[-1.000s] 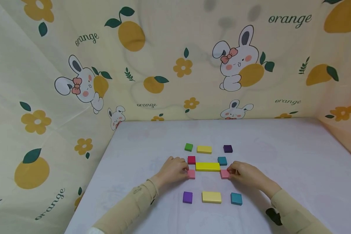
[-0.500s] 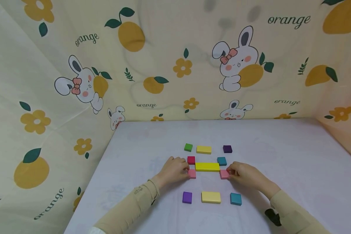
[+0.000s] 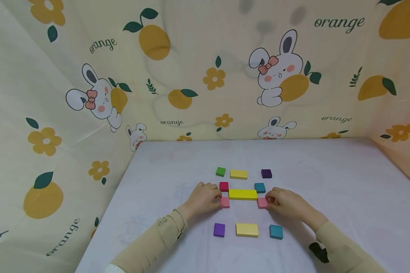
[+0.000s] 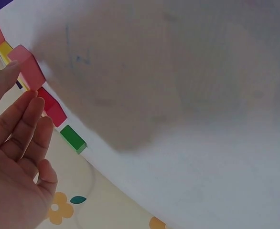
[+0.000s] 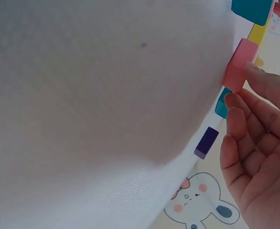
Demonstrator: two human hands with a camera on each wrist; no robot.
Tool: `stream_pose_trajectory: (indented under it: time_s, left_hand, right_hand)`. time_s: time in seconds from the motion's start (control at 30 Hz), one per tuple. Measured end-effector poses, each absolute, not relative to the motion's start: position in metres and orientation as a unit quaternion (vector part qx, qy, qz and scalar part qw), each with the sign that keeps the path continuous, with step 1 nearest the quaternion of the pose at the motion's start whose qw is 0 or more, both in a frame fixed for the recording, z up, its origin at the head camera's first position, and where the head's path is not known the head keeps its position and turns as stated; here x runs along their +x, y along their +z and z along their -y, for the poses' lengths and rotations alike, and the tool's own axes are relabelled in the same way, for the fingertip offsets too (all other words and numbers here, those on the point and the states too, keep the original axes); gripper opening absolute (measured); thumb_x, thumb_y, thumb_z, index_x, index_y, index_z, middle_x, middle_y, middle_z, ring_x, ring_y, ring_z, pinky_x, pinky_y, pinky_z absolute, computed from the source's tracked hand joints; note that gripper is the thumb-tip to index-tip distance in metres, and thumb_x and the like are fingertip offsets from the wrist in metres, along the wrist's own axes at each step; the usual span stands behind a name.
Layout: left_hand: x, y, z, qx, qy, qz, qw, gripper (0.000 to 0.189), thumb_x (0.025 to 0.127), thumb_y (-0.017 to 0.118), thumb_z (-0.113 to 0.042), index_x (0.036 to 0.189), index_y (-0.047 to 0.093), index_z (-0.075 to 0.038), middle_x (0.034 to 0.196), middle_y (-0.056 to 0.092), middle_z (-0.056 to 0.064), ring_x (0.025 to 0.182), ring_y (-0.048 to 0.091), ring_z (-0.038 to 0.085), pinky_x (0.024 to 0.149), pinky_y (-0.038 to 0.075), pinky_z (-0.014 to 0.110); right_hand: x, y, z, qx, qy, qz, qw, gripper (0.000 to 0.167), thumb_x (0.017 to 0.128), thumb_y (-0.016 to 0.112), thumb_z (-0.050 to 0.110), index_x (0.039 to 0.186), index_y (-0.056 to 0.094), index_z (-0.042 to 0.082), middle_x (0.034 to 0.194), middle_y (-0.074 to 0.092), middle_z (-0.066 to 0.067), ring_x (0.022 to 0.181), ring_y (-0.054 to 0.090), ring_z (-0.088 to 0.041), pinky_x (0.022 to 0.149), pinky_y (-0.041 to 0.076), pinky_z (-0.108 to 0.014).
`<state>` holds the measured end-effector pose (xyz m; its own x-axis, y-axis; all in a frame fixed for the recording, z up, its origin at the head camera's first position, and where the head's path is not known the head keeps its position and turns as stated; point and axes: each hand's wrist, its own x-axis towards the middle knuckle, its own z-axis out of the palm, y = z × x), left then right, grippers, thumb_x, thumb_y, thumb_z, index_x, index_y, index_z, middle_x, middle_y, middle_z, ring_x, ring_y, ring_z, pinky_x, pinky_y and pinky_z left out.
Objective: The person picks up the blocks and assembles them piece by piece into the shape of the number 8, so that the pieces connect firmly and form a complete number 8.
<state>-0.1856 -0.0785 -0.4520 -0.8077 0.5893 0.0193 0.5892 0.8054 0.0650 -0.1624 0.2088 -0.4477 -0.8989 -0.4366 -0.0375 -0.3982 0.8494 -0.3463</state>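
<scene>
Pinches the left pink block (image 3: pixel 225 203) between thumb and fingertips of the left hand (image 3: pixel 205 198), beside the near left corner of the long yellow block (image 3: pixel 243 195). Likewise pinches the right pink block (image 3: pixel 262 203) in the right hand (image 3: pixel 287 203), at the near right corner of the long yellow block. Cannot tell contact at either corner. Shows near-square tops on both pink blocks, with edges about parallel to the long yellow block, itself lying long axis left to right on the bench (image 3: pixel 157 167). Has the red block (image 3: pixel 224 186) behind the left end of the long yellow block, the rear teal block (image 3: pixel 259 187) behind its right end. Farther behind it, has the green block (image 3: pixel 220 171), rear yellow block (image 3: pixel 238 174) and dark purple block (image 3: pixel 266 173); in front of it, the violet block (image 3: pixel 219 230), front yellow block (image 3: pixel 247 229) and front teal block (image 3: pixel 276 231).
</scene>
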Motion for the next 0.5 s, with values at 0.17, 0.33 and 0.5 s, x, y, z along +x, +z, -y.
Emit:
stream_pose_trajectory:
  time_s: [0.17, 0.33, 0.5]
  left_hand:
    - [-0.1856, -0.4527, 0.0787, 0.307, 0.034, -0.951, 0.002, 0.025, 0.081, 0.068, -0.042, 0.096, 0.070, -0.022, 0.087, 0.064, -0.008, 0.080, 0.052, 0.010, 0.070, 0.032, 0.023]
    - [-0.1870, -0.4545, 0.0791, 0.309, 0.032, -0.950, 0.002, 0.025, 0.081, 0.067, -0.043, 0.096, 0.070, -0.023, 0.088, 0.064, -0.009, 0.080, 0.053, 0.009, 0.071, 0.033, 0.023]
    - [-0.1881, -0.4553, 0.0787, 0.306, 0.032, -0.951, 0.010, 0.026, 0.081, 0.068, -0.043, 0.097, 0.070, -0.023, 0.089, 0.064, -0.009, 0.082, 0.053, 0.009, 0.072, 0.034, 0.023]
  right_hand:
    - [-0.1639, -0.4500, -0.2101, -0.217, -0.164, -0.961, 0.055, 0.021, 0.079, 0.072, 0.019, 0.098, 0.069, 0.009, 0.081, 0.060, 0.005, 0.071, 0.050, -0.006, 0.067, 0.050, -0.023]
    - [-0.1620, -0.4481, -0.2118, -0.216, -0.166, -0.961, 0.055, 0.021, 0.081, 0.070, 0.019, 0.100, 0.069, 0.010, 0.080, 0.059, 0.008, 0.070, 0.049, -0.005, 0.065, 0.048, -0.021]
    - [-0.1577, -0.4447, -0.2151, -0.216, -0.172, -0.959, 0.057, 0.019, 0.082, 0.069, 0.019, 0.099, 0.070, 0.012, 0.078, 0.058, 0.010, 0.070, 0.049, -0.004, 0.063, 0.046, -0.018]
